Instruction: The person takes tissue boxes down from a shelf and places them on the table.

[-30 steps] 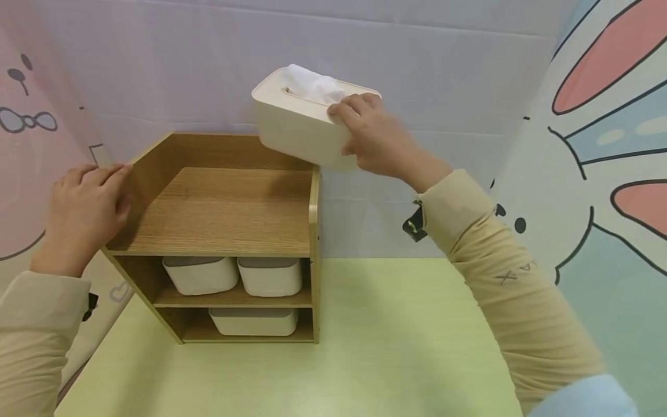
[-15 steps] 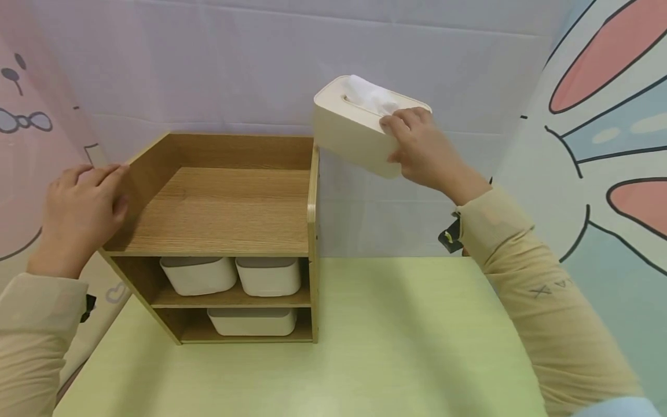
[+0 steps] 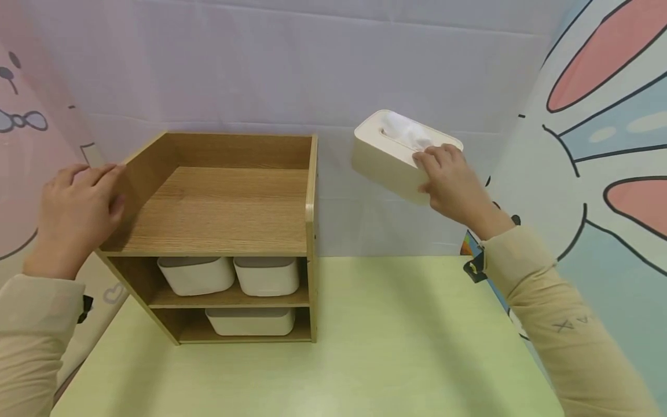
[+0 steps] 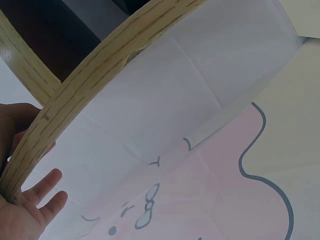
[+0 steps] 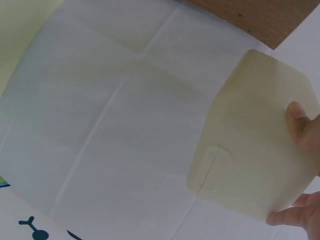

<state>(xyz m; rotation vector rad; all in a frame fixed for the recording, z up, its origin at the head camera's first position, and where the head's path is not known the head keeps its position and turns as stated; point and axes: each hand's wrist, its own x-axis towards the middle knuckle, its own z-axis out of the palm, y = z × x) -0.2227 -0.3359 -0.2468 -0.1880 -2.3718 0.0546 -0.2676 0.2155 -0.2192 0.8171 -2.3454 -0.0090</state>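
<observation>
A cream tissue box (image 3: 388, 165), a white tissue poking from its top slot, hangs in the air right of the shelf. My right hand (image 3: 454, 184) grips it by its right end; in the right wrist view the thumb (image 5: 298, 122) presses one side of the box (image 5: 250, 135). On the left, my left hand (image 3: 78, 205) holds the top edge of the wooden desktop shelf's (image 3: 229, 208) left side panel. The left wrist view has the thumb and fingers on either side of that wooden edge (image 4: 75, 100).
Two white bins (image 3: 197, 276) (image 3: 267, 277) sit side by side in the shelf's middle level, and a longer white bin (image 3: 250, 322) lies in the bottom level. The shelf stands on a pale green table (image 3: 385, 347). Cloth (image 3: 234, 63) with cartoon prints hangs behind and beside it.
My right hand has carried the tissue box rightward and down, from over the shelf's right end to beside it. The left hand stays on the shelf edge.
</observation>
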